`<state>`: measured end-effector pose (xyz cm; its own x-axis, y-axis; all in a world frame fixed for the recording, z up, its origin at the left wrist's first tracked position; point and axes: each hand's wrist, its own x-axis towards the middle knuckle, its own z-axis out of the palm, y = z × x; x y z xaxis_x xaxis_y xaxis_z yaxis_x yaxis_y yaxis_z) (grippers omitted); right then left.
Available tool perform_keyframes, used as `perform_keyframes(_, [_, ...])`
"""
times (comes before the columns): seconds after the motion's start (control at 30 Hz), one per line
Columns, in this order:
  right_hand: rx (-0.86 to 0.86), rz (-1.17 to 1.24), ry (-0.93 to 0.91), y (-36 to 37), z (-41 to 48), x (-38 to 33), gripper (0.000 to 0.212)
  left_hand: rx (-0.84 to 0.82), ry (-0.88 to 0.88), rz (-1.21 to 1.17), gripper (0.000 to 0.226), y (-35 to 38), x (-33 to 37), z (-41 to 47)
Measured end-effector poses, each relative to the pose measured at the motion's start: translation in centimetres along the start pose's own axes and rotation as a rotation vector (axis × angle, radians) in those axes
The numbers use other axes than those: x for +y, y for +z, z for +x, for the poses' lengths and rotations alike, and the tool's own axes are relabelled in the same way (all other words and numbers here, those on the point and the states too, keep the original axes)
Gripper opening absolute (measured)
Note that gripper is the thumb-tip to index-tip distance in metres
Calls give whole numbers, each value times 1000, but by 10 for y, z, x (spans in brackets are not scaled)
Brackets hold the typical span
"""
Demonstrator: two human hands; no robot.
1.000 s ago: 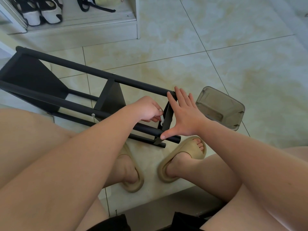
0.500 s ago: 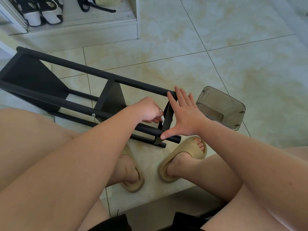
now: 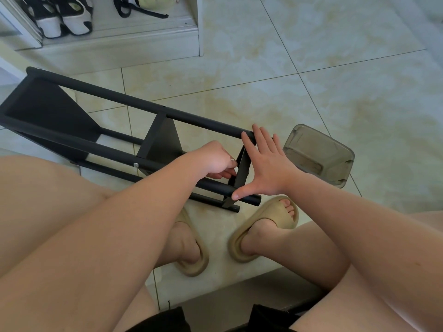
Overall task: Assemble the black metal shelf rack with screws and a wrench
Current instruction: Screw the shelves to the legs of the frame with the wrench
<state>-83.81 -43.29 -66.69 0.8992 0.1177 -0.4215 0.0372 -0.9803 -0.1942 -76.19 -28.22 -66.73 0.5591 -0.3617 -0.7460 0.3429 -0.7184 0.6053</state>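
The black metal shelf rack [image 3: 115,149] lies on its side on the tiled floor, its long tubes running from upper left to the middle. My right hand [image 3: 263,167] presses flat against the end shelf panel [image 3: 242,168], fingers straight, thumb on the near tube. My left hand [image 3: 215,161] is curled just inside that panel, pinching something small against it; what it holds is hidden by the fingers. A silver screw head [image 3: 136,165] shows on the near tube, another [image 3: 164,106] on the far tube.
A clear grey plastic container [image 3: 318,155] sits on the floor just right of the rack's end. My feet in beige slippers [image 3: 266,232] are below the rack. A white shoe cabinet [image 3: 112,39] with sneakers stands at the top left.
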Motion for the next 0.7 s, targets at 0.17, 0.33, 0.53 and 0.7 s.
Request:
perform_keyframes(0.17, [-2,-1,-1,0,0,0,155,-51,-56,-51,14,1,-1,-2])
perform_keyframes(0.33, [-10,-1,0,1,0,-1,155,-71,-94,-41,16,1,1,-2])
perform_keyframes(0.53, [-8,-7,-2,2,-1,-2,154,-127,-41,87,15,-7,-3,-2])
perform_keyframes(0.7, [-10,-7,2,1,-1,-2,154,-193,36,228,17,-15,-8,-3])
